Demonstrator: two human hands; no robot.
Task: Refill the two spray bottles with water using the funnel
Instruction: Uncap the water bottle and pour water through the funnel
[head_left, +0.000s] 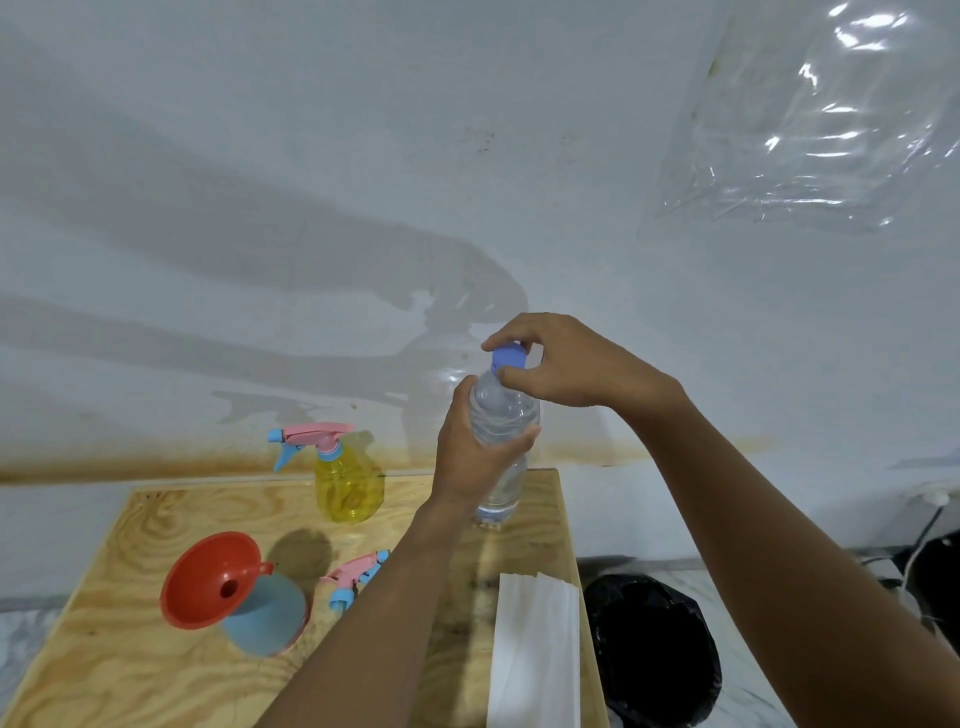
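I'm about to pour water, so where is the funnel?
In the head view, the red plastic funnel sits tilted atop the blue spray bottle on the left of the plywood table, with the detached pink-and-blue spray head right of it.

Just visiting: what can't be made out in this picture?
Head view, the only one:
- the water bottle: the left hand covers its middle, so the water level is unclear.
- the blue cap: the right hand pinches it; loosened or tight, cannot tell.
- the loose spray head: partly behind the left forearm.
- the white paper: cut off by the bottom edge.
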